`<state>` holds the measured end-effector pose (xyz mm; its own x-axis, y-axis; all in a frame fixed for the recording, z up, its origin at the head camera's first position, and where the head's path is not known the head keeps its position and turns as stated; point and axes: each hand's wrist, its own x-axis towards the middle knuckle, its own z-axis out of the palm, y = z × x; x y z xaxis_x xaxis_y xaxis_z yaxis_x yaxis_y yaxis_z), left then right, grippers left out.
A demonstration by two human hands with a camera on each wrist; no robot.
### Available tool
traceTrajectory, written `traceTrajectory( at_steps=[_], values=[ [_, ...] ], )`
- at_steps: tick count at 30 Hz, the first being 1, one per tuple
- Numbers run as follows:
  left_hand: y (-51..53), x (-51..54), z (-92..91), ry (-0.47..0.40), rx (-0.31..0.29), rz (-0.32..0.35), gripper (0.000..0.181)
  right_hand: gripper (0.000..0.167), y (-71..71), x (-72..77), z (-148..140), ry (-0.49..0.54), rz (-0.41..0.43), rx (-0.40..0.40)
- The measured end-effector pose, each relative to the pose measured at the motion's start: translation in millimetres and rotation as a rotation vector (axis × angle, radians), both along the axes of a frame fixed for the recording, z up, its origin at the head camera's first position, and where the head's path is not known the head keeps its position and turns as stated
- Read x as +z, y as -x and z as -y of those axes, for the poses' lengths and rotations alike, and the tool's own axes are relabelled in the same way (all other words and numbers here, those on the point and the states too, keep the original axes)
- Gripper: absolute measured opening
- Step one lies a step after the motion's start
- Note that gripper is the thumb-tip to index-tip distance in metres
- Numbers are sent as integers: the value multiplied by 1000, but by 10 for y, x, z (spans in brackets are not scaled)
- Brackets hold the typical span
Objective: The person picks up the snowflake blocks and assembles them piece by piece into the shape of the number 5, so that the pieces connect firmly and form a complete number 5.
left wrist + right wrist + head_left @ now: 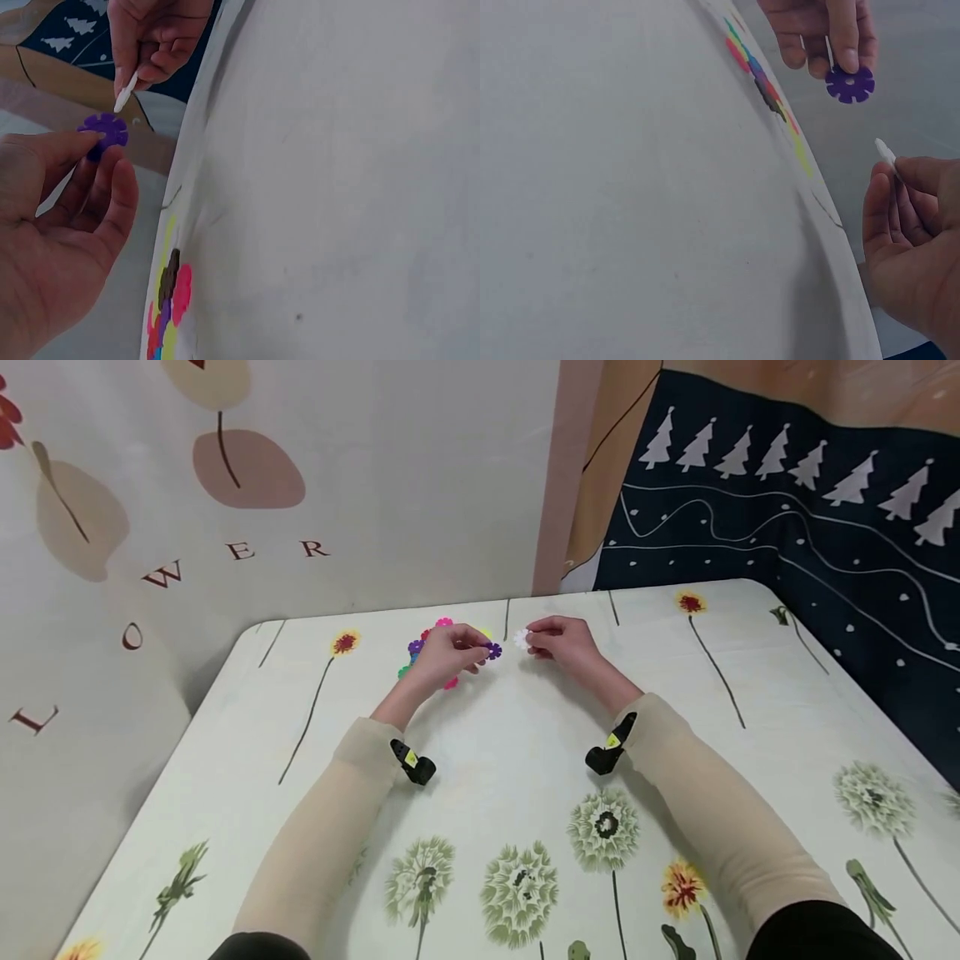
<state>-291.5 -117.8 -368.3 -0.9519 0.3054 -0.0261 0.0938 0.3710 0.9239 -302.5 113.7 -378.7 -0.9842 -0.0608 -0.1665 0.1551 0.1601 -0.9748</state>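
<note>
Between thumb and fingers my left hand (448,656) pinches a purple notched plastic disc (107,133), shaped like a snowflake building piece. Facing it, my right hand (567,645) pinches a white disc (521,639) of the same sort, seen nearly edge-on in both wrist views. The two discs are held above the table, close together but apart. A loose group of coloured discs (415,647) lies on the table behind and beside my left hand, which hides part of it. Pink, red, green, blue, yellow and dark pieces show there.
The table (495,760) wears a white cloth printed with dandelions and flowers. At its back edge hangs a pale curtain (420,485) with printed letters. A dark blue cloth with white trees (772,510) hangs at the right. Each sleeve carries a black wrist camera (412,763).
</note>
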Motion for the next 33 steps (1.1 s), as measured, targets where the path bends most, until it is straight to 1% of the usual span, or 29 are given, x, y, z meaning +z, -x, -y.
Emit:
traceTrajectory(
  at_steps=[3, 8, 11, 16, 19, 23, 29, 33],
  values=[
    [-31, 9, -59, -24, 10, -26, 17, 29, -50, 16, 1, 21, 0, -3],
    [-24, -18, -115, -72, 33, -37, 16, 29, -132, 40, 40, 75, -6, -27],
    [-17, -32, -131, -69, 48, -49, 15, 29, -148, 31, 60, 111, -4, -44],
    [-9, -42, -154, -77, 61, -56, 13, 29, -149, 24, 62, 126, 0, -46],
    [-4, -42, -163, -94, 59, -46, 14, 30, -155, 24, 70, 123, 9, -44],
    [-1, -41, -179, -92, 56, -35, 14, 29, -170, 24, 79, 127, 9, -54],
    [11, -35, -205, -87, 44, -55, 13, 28, -192, 41, 89, 153, -16, -54],
    [3, -36, -211, -86, 48, -56, 12, 29, -204, 32, 80, 173, -13, -55]
  ],
)
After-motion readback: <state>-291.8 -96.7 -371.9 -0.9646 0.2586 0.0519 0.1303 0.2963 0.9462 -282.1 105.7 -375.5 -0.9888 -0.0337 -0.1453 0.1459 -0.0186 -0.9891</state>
